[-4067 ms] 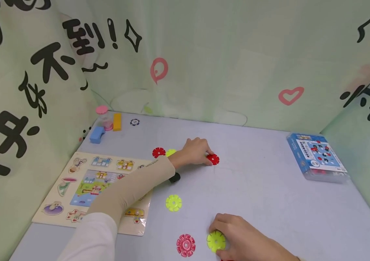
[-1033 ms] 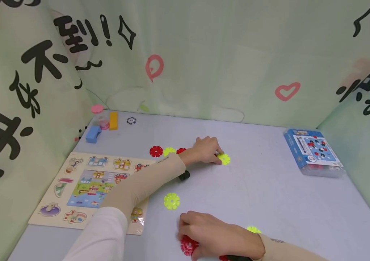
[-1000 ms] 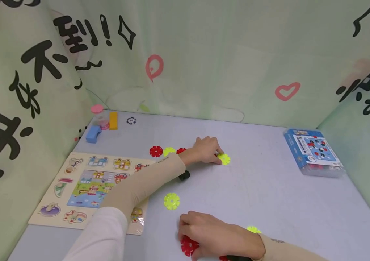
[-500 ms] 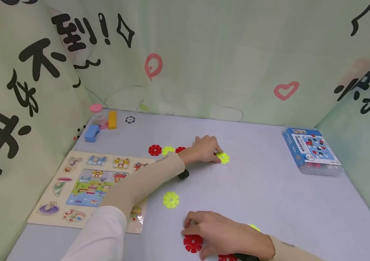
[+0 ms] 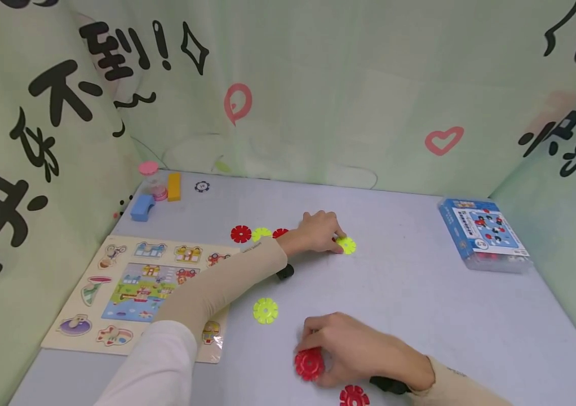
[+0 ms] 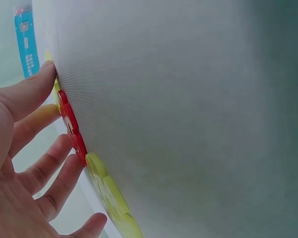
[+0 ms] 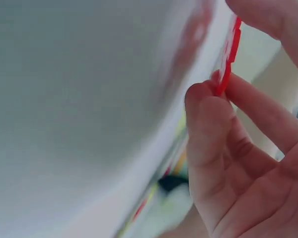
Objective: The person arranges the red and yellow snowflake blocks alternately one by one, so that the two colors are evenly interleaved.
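At the far middle of the table in the head view, my left hand (image 5: 318, 232) pinches a yellow-green notched building disc (image 5: 347, 245) between thumb and finger. In the left wrist view, a red disc (image 6: 72, 126) and another yellow-green disc (image 6: 107, 186) lie in line with it beside my fingers. My right hand (image 5: 351, 347), nearer the front, holds a red notched building disc (image 5: 310, 365) by its edges. The right wrist view shows that red disc (image 7: 231, 57) edge-on between thumb and fingers, over the table surface.
A red disc (image 5: 240, 234) and a yellow-green disc (image 5: 261, 233) continue the row leftward. Singly lie another yellow-green disc (image 5: 265, 310) and a red disc (image 5: 354, 396). A puzzle board (image 5: 85, 293), blue block (image 5: 142, 207), bottle (image 5: 152, 179) and boxed set (image 5: 486, 231) stand around.
My left hand has shifted from a red disc to the yellow-green one right of it. My right hand, earlier at a yellow-green disc, has taken a red disc and moved it up and right.
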`<state>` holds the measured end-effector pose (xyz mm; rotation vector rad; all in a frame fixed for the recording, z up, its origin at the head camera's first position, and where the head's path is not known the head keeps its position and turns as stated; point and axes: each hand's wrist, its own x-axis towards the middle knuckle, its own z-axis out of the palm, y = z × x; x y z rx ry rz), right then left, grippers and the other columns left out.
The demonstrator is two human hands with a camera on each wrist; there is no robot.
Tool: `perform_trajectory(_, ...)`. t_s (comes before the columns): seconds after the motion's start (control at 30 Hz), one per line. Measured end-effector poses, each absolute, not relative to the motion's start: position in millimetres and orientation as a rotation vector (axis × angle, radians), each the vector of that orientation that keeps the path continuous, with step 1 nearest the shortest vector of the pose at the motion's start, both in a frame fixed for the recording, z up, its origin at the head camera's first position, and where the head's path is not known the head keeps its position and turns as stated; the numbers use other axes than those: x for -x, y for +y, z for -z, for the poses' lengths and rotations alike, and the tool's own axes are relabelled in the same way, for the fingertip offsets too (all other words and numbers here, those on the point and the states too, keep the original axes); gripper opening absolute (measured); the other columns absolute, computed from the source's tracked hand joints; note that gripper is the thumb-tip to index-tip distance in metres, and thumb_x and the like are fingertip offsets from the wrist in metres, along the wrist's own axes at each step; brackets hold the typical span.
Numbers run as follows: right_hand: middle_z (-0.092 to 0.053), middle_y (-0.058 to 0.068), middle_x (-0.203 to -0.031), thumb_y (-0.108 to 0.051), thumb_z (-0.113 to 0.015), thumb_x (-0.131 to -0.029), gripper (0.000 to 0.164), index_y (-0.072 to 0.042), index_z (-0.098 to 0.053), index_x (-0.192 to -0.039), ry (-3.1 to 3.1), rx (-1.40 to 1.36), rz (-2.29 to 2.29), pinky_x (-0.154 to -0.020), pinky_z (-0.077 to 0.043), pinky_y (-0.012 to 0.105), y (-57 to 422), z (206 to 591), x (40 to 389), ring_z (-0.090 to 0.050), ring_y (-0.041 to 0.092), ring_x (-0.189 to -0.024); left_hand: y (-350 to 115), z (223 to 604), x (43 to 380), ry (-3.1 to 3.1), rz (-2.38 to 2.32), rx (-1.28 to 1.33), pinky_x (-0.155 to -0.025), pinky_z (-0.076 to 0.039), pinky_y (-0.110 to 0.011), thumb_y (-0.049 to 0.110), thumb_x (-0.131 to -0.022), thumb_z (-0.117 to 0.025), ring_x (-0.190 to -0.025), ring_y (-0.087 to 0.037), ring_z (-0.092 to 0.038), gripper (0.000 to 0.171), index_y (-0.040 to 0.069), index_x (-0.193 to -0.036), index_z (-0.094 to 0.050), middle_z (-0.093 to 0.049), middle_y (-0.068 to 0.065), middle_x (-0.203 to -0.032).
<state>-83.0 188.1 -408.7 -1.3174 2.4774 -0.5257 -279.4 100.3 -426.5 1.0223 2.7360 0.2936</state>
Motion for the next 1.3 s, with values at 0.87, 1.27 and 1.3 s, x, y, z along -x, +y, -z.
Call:
perform_trajectory(0.87,-0.058,0.016,-0.105,-0.024,-0.078,-0.077,0.058,-0.005,-0.059,-0.128,2.903,0.296,0.561,-0.065,-0.047,0.024,316.3,421.0,222.7,-0.053,0.023,-0.087,101.7,422.5,278.9,2.726,-0.265,-1.022,-0.091,-0.039,-0.048,0.049,-0.081,-0.069,-0.099,-0.013,-0.047,0.044,0.035,-0.122,-0.064,-0.056,0.006,-0.109)
perform_trajectory(1.27,-0.061,-0.002,-0.096,-0.04,-0.079,-0.073,0.053,-0.017,-0.066,-0.119,2.803,0.511,0.691,-0.064,-0.047,0.021,323.6,407.6,121.6,-0.055,0.013,-0.085,121.7,421.5,278.1,2.727,-0.289,-1.044,-0.091,-0.037,-0.05,0.053,-0.08,-0.066,-0.101,-0.014,-0.052,0.044,0.032,-0.119,-0.066,-0.062,0.009,-0.113)
perform_trajectory(1.3,-0.059,-0.004,-0.095,-0.043,-0.079,-0.072,0.055,-0.019,-0.066,-0.119,2.751,0.526,0.705,-0.063,-0.047,0.019,321.8,407.6,108.1,-0.054,0.01,-0.082,124.3,421.8,278.1,2.73,-0.281,-1.052,-0.09,-0.038,-0.048,0.053,-0.08,-0.066,-0.104,-0.013,-0.051,0.047,0.035,-0.124,-0.062,-0.059,0.01,-0.12)
